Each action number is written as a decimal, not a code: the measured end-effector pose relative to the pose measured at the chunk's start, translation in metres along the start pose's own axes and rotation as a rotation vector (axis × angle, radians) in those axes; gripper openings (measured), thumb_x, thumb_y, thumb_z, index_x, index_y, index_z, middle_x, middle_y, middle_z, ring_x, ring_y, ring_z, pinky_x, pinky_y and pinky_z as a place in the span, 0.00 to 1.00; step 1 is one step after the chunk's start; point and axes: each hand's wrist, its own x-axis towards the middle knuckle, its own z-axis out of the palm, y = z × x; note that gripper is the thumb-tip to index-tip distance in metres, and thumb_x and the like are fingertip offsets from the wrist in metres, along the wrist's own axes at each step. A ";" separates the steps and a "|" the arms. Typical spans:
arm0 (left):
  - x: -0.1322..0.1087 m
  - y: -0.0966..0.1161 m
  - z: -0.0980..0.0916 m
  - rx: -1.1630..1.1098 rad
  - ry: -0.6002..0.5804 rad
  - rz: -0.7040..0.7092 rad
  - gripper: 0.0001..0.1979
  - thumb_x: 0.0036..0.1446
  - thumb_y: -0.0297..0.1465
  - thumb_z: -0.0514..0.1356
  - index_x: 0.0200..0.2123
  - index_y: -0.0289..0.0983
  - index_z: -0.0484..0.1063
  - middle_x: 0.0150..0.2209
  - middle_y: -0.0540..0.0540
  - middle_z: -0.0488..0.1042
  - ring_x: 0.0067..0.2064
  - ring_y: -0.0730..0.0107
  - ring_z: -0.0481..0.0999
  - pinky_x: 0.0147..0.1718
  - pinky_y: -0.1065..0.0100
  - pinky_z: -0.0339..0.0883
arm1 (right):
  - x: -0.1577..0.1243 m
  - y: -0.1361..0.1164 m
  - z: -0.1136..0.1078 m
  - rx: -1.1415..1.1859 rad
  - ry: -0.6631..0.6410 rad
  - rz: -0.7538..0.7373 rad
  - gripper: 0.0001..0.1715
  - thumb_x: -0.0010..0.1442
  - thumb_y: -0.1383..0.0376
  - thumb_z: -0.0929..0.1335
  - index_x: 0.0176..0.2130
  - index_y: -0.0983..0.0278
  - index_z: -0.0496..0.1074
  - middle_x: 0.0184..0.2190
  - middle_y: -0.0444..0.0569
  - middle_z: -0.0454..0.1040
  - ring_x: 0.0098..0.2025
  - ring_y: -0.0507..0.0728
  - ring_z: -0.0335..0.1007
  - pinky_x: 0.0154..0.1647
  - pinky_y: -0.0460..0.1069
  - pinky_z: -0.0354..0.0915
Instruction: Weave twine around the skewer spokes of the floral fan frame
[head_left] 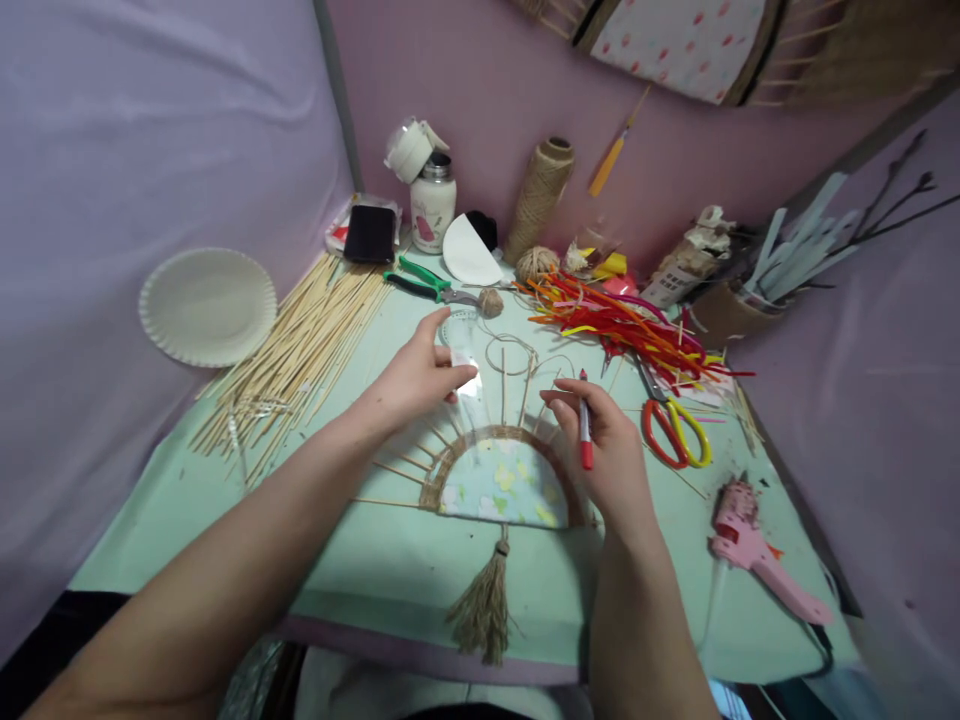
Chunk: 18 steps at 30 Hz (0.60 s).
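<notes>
My left hand [424,375] is at the clear plastic ruler [471,400], its thumb across the ruler and its index finger stretched out. The ruler's lower end overlaps a half-round piece with flowered fabric [502,485], a brown twine-wrapped arch [442,470] and thin sticks fanning outward. A twine tassel [484,605] hangs from its straight edge. My right hand [611,445] closes on a red marker [586,430], held upright above the right side of the arch. That hand partly hides the sticks there.
Loose sticks [300,360] and a paper plate [206,305] lie left. Green-handled pliers [420,282], a white jar [433,210] and a twine spool [540,195] are at the back. Right are colourful pipe cleaners [615,320], scissors [675,435] and a pink glue gun [757,560].
</notes>
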 end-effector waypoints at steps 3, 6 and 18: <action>0.016 0.009 0.019 0.084 -0.081 -0.001 0.44 0.50 0.23 0.62 0.67 0.34 0.43 0.24 0.53 0.73 0.25 0.72 0.73 0.27 0.71 0.64 | 0.000 0.002 -0.007 0.024 0.042 0.007 0.15 0.60 0.56 0.67 0.45 0.60 0.71 0.38 0.51 0.80 0.42 0.60 0.77 0.43 0.55 0.71; 0.031 0.004 0.032 0.159 -0.076 -0.008 0.46 0.49 0.21 0.61 0.68 0.31 0.40 0.22 0.55 0.71 0.24 0.72 0.72 0.27 0.72 0.63 | -0.001 0.006 -0.012 0.023 0.014 0.044 0.15 0.61 0.56 0.67 0.45 0.60 0.71 0.37 0.50 0.79 0.39 0.58 0.77 0.40 0.53 0.71; 0.048 -0.026 0.033 0.331 -0.003 0.083 0.39 0.50 0.30 0.63 0.64 0.29 0.52 0.25 0.50 0.75 0.29 0.68 0.74 0.30 0.69 0.63 | -0.005 0.012 -0.010 -0.096 -0.244 0.050 0.10 0.61 0.61 0.65 0.44 0.56 0.71 0.38 0.46 0.79 0.38 0.57 0.76 0.40 0.50 0.66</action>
